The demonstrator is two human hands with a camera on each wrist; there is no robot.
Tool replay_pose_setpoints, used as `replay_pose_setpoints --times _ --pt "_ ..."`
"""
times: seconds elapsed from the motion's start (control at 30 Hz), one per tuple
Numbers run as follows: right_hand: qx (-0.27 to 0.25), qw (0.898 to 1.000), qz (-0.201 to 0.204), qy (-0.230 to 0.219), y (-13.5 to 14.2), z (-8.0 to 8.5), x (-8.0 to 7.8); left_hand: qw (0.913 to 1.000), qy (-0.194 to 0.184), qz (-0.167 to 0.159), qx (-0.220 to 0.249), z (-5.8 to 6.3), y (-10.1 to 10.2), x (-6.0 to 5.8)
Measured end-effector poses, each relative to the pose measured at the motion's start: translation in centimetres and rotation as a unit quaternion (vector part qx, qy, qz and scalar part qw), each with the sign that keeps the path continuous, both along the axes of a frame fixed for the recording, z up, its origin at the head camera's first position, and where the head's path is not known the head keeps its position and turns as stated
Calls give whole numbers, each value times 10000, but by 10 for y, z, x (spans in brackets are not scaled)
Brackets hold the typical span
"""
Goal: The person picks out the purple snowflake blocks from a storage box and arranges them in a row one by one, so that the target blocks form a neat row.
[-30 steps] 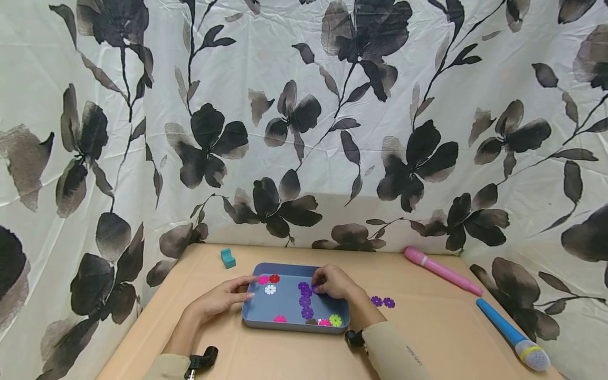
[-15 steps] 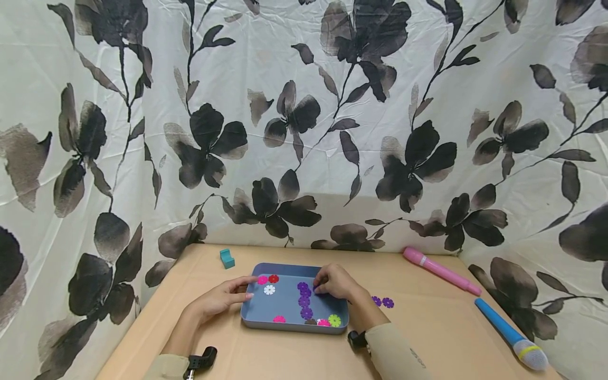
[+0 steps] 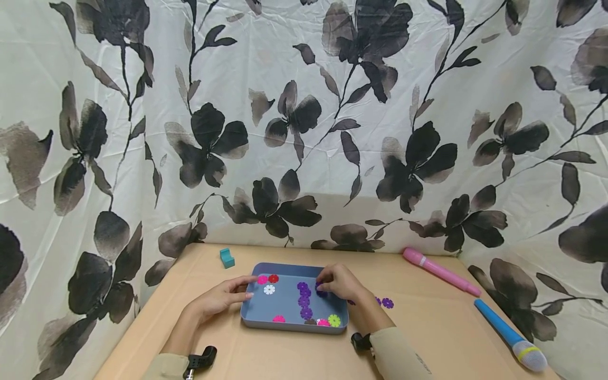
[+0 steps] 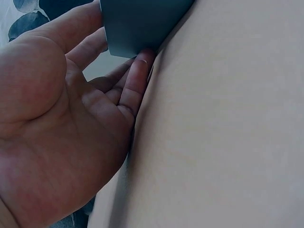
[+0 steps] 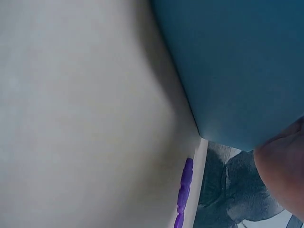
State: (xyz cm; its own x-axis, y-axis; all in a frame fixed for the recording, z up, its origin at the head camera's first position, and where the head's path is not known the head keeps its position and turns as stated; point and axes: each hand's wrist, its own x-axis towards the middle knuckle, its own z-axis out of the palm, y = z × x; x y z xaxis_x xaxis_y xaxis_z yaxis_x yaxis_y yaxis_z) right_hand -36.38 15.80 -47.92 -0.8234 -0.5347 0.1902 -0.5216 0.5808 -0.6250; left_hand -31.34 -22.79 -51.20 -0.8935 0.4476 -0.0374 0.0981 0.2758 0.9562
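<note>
A blue-grey tray (image 3: 292, 306) lies on the table with flower-shaped pieces in it. My left hand (image 3: 214, 301) holds the tray's left side, thumb and fingers at its rim; in the left wrist view the hand (image 4: 80, 109) reaches round the tray's wall (image 4: 137, 28). Inside the tray's right half, my right hand (image 3: 339, 282) pinches a purple flower-shaped piece (image 3: 320, 288), partly hidden by the fingers. Just left of it, several purple pieces (image 3: 304, 301) form a column. Pink (image 3: 262, 280), red (image 3: 273, 278) and white (image 3: 269, 289) pieces lie at the tray's back left.
More purple flower pieces (image 3: 387, 303) lie on the table right of the tray. A pink toy microphone (image 3: 442, 270) and a blue one (image 3: 510, 333) lie at the right. Behind the tray's left corner sits a teal block (image 3: 227, 258). A floral curtain (image 3: 351, 158) hangs behind the table.
My right hand has shifted slightly right, away from the purple column, with a purple piece between its fingers. My left hand stays at the tray's left side.
</note>
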Motion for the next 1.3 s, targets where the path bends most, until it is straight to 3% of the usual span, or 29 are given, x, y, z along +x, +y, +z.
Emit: replay_pose_setpoints --times 0.27,0.6,0.97,1.3 --pt "-197 9995 -185 -137 11 6 12 10000 40 -54 -13 -2 2 -1" --pt "-447 9981 -429 64 28 24 30 9999 46 -93 -55 -1 2 -1" --pt "-717 9965 -432 -32 65 30 28 9999 80 -140 25 0 1 -1" --pt "-732 9947 -724 57 92 31 29 10000 1 -42 -6 -1 -1 -1"
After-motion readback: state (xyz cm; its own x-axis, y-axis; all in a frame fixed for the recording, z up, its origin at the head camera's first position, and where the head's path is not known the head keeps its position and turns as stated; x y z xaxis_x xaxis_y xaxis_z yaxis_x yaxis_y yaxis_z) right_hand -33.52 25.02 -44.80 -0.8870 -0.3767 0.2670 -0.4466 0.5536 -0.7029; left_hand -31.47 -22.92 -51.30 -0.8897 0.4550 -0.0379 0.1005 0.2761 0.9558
